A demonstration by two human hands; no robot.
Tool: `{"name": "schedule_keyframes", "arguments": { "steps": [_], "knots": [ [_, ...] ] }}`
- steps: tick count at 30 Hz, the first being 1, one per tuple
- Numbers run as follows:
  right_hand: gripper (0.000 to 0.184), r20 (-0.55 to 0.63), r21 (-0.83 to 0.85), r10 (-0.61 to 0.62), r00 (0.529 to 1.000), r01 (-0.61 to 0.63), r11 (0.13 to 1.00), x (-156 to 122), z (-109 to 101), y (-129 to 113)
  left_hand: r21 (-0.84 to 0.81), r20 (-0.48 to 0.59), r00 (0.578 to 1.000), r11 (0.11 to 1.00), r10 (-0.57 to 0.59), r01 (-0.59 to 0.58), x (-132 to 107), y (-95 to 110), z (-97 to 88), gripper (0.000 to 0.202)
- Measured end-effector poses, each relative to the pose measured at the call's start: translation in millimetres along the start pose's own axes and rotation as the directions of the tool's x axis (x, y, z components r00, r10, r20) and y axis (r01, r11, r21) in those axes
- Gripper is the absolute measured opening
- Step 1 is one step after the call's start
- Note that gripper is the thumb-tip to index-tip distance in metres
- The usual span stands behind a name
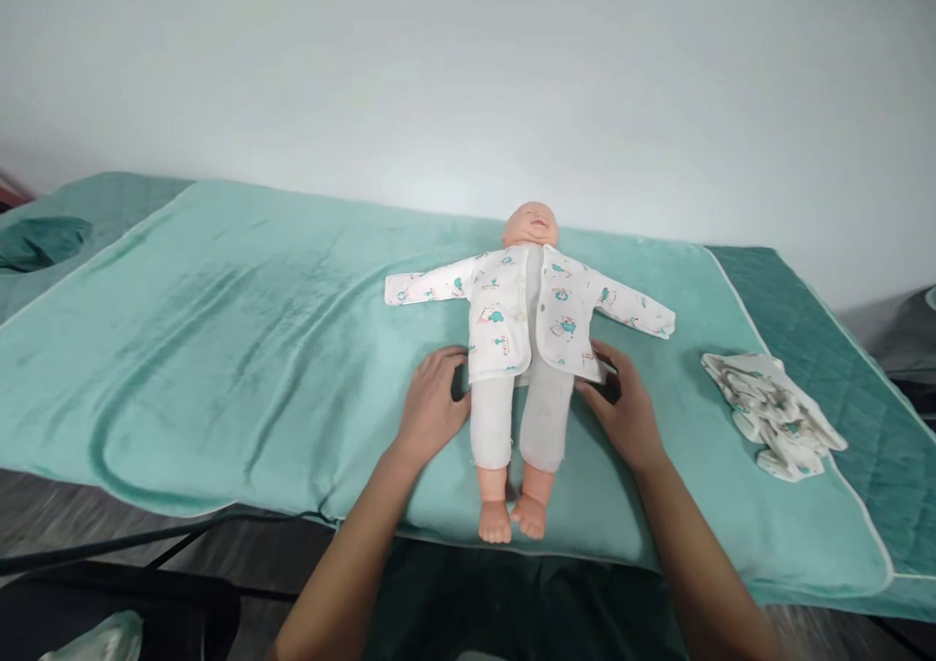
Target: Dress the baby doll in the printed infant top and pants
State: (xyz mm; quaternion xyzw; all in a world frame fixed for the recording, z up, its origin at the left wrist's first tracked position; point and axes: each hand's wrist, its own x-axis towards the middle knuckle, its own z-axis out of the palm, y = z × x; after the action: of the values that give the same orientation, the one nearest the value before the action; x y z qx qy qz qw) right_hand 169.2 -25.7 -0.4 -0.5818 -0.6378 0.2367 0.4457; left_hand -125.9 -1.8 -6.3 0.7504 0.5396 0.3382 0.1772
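Observation:
A baby doll (521,417) lies on its back on a teal blanket (241,349), head toward the wall, arms spread. It wears a white printed jacket (504,315), hanging unfastened down the front, and pale leggings. My left hand (431,403) rests on the blanket against the doll's left hip, fingers curled at the jacket's lower hem. My right hand (621,403) sits at the other hip, fingers curled by the hem on that side. Whether either hand pinches the cloth is hidden.
A crumpled white printed garment (775,412) lies on the blanket to the right. A dark green quilted cover (826,339) shows beneath the blanket at right and far left. A white wall stands behind. Dark floor and a bag (102,640) lie below.

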Motion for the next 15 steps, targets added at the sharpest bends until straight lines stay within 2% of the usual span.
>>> {"name": "schedule_keyframes", "arguments": {
  "steps": [3, 5, 8, 11, 15],
  "knots": [
    [0.047, -0.152, -0.173, 0.085, 0.985, -0.111, 0.979, -4.3, 5.1, -3.5, 0.044, 0.031, 1.000, 0.999, 0.003, -0.005, -1.2, 4.0, -1.1, 0.018],
    [0.040, -0.191, -0.214, 0.129, 0.973, -0.170, 0.962, -0.6, 9.1, -6.5, 0.067, 0.046, 0.999, 0.998, -0.018, 0.015, 0.9, 6.6, -0.3, 0.012],
    [0.034, -0.180, -0.268, 0.164, 0.970, -0.209, 0.941, 6.6, 14.8, -10.6, 0.079, 0.053, 0.998, 0.996, -0.041, 0.037, 5.1, 10.2, 2.8, 0.007],
    [0.035, -0.171, -0.314, 0.199, 0.965, -0.245, 0.917, 8.2, 17.8, -13.1, 0.066, 0.040, 0.999, 0.998, -0.013, 0.011, 6.0, 12.8, 5.5, 0.012],
    [0.036, -0.181, -0.381, 0.259, 0.949, -0.311, 0.870, 0.7, 16.8, -16.6, 0.090, -0.032, 0.999, 0.996, -0.001, 0.004, -2.1, 12.3, 4.5, 0.011]
  ]
}}
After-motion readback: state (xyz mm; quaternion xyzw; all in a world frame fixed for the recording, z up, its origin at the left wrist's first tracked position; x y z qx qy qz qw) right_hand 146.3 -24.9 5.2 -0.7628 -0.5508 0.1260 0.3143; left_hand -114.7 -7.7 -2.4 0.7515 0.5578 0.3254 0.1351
